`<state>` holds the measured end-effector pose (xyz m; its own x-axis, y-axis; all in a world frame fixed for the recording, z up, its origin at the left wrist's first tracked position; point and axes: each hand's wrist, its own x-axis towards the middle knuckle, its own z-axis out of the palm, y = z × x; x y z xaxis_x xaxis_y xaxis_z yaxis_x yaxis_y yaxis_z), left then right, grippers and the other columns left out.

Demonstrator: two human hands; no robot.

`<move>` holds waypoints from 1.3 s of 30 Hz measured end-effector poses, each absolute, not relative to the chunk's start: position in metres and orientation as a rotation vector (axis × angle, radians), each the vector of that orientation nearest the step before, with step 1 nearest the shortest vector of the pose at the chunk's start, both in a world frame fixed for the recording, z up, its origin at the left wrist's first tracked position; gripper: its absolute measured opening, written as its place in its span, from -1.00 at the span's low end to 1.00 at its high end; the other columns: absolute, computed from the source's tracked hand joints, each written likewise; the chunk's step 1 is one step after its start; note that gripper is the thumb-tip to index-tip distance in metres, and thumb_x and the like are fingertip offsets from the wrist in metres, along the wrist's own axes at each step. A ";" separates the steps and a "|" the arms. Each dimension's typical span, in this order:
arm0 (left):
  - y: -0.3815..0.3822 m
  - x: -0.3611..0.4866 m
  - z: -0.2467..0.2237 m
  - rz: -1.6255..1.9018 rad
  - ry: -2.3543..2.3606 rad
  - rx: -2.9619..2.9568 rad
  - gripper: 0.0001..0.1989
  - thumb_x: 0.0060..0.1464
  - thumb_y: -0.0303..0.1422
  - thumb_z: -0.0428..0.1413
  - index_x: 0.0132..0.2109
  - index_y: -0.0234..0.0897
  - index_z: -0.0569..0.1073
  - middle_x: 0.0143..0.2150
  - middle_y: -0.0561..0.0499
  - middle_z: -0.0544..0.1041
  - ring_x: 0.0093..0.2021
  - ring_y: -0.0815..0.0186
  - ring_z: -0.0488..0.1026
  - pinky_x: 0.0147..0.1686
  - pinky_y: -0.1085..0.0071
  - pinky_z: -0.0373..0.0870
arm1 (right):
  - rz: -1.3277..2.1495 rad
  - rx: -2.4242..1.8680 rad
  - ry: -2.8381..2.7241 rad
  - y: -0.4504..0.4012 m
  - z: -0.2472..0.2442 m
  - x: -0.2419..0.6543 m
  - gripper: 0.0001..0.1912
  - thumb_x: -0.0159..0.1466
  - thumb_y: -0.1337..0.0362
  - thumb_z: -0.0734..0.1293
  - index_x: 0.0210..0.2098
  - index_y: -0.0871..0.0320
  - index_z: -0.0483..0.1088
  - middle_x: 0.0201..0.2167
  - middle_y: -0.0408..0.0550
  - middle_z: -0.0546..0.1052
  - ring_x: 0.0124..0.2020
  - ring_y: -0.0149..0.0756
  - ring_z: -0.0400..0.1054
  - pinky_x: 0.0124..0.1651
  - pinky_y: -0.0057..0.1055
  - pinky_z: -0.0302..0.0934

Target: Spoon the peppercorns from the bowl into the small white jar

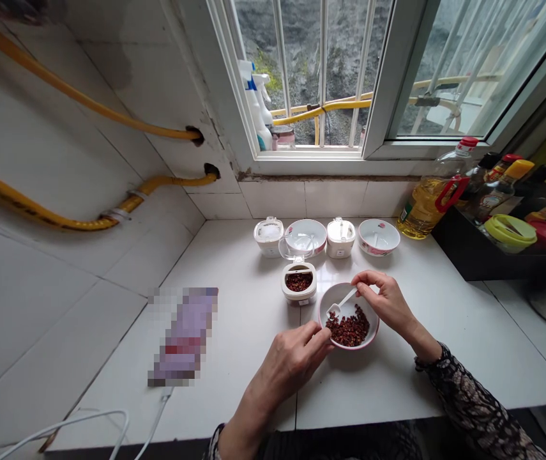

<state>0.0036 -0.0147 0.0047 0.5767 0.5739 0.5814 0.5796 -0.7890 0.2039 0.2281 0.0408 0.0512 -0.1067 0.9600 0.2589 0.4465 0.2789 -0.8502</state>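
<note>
A white bowl (372, 332) with a pink rim holds dark red Sichuan peppercorns (349, 329). At its left near rim, my left hand (296, 358) is closed with thumb and fingers on the edge. Pinched in my right hand (385, 300) is the handle of a small white spoon (344, 299), tilted so that its scoop end dips into the bowl by the peppercorns. Just behind and left stands a white seasoning jar (299, 297), its clear lid raised, with the same peppercorns inside. My left fingertips are partly hidden at the rim.
Along the back wall stand two lidded seasoning jars (269, 237) (340, 238) and two flowered bowls (306, 237) (379, 237). An oil bottle (419, 204) and a black box (469, 246) of bottles are at right. A blurred-out phone-like object (186, 335) with a white cable (158, 415) lies left.
</note>
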 end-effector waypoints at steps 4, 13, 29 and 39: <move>-0.015 0.004 0.005 -1.021 -1.021 -2.791 -0.81 0.39 -0.37 -0.08 -0.15 -0.27 0.40 -0.37 0.03 0.45 -0.48 0.38 0.42 -0.55 0.50 0.31 | 0.862 -1.310 -1.617 0.041 0.050 0.228 -0.85 0.16 0.28 0.26 -0.44 0.11 0.48 -0.54 -0.15 0.54 -0.48 -0.30 0.44 -0.30 -0.35 0.33; -0.015 0.004 0.006 -1.019 -1.009 -2.778 -0.76 0.42 -0.37 -0.14 -0.16 -0.28 0.39 -0.38 0.03 0.44 -0.48 0.37 0.40 -0.55 0.49 0.28 | 0.972 -1.308 -1.515 0.047 0.052 0.226 -0.84 0.14 0.22 0.30 -0.41 0.14 0.50 -0.54 -0.13 0.54 -0.46 -0.29 0.45 -0.26 -0.33 0.36; -0.015 0.006 0.008 -1.033 -1.019 -2.743 -0.73 0.43 -0.39 -0.15 -0.21 -0.28 0.39 -0.41 0.05 0.43 -0.51 0.38 0.37 -0.58 0.47 0.21 | -0.049 -0.925 -1.998 0.053 0.051 0.191 -0.82 0.38 0.42 0.23 -0.22 0.09 0.45 -0.37 -0.09 0.63 -0.35 -0.26 0.46 0.00 -0.17 0.21; -0.015 0.005 0.007 -1.049 -1.003 -2.757 -0.75 0.43 -0.37 -0.14 -0.17 -0.29 0.39 -0.39 0.04 0.44 -0.50 0.38 0.38 -0.58 0.48 0.23 | 0.004 -0.910 -1.921 0.048 0.064 0.219 -0.84 0.33 0.44 0.26 -0.25 0.07 0.43 -0.41 -0.12 0.59 -0.38 -0.25 0.44 -0.15 -0.22 0.26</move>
<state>0.0049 -0.0148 0.0070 0.5659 0.5609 0.6043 0.5785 -0.7923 0.1937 0.2187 0.0479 0.0644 -0.2467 0.5921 0.7672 0.5888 0.7204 -0.3666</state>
